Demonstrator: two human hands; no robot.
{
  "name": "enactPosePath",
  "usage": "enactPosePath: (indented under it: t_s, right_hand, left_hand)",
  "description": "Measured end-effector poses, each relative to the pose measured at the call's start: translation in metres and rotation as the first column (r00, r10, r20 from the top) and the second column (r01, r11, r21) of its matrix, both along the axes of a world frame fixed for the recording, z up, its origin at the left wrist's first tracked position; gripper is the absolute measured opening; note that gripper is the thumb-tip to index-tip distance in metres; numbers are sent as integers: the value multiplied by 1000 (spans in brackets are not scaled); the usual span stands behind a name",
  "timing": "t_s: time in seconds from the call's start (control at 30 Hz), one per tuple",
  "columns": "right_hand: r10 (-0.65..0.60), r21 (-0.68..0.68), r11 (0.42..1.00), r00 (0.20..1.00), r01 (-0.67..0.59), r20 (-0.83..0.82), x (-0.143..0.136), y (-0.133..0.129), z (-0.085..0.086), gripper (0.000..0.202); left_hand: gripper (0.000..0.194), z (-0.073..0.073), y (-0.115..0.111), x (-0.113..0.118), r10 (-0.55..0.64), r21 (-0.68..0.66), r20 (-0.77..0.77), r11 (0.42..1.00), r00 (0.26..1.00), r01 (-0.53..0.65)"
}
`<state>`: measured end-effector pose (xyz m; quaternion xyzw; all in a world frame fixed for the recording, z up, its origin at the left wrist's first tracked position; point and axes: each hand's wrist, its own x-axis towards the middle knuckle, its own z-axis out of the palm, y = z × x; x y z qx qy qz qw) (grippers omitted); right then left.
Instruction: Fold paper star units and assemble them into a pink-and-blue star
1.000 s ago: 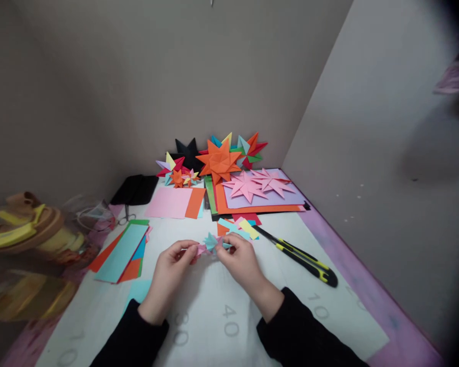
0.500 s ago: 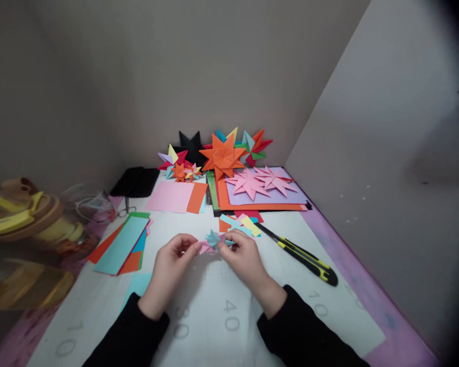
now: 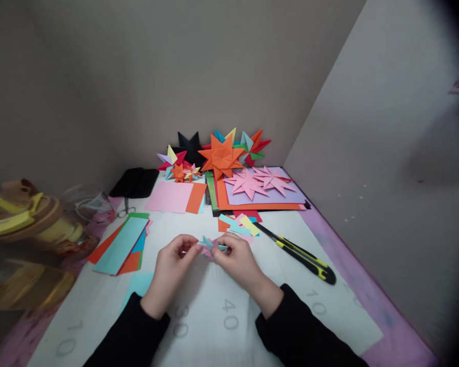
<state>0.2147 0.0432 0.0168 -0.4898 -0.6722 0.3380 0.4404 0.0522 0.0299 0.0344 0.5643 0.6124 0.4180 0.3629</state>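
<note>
Between my two hands, above the white mat (image 3: pixel 202 306), is a small folded paper piece (image 3: pixel 208 244) in light blue and pink. My left hand (image 3: pixel 176 262) pinches its left side between thumb and forefinger. From the right, my right hand (image 3: pixel 237 260) grips it with the thumb in front and the fingers behind, covering part of it. Small paper strips (image 3: pixel 235 223) lie just beyond my right hand. A black and yellow cutter (image 3: pixel 298 254) rests to the right of them.
Coloured strips (image 3: pixel 122 244) are fanned out at the left, near small scissors (image 3: pixel 127 208). Pink paper stars (image 3: pixel 247 183) lie on stacked sheets at the back, by an orange star (image 3: pixel 222 157). Jars (image 3: pixel 57 219) stand beyond the left edge.
My right hand has moved slightly left, closer to my left hand. The folded paper piece has shifted left and turned a little between the fingers.
</note>
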Motion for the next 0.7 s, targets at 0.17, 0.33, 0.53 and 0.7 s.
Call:
enactPosePath:
  t_s: [0.17, 0.33, 0.53, 0.7]
  right_hand:
    - [4, -83, 996, 999, -9, -53, -2, -1, 0, 13]
    - [9, -153, 988, 995, -24, -102, -2, 1, -2, 15]
    - [22, -261, 963, 988, -62, -155, -3, 1, -4, 15]
    - [43, -338, 934, 974, -118, -220, -3, 1, -5, 16]
  left_hand:
    - [18, -4, 1, 0, 21, -18, 11, 1000, 1000, -20]
    - [18, -2, 0, 0, 20, -31, 30, 999, 999, -19]
    - [16, 1, -1, 3, 2, -37, 70, 999, 998, 0]
    - [20, -4, 0, 4, 10, -41, 100, 999, 995, -6]
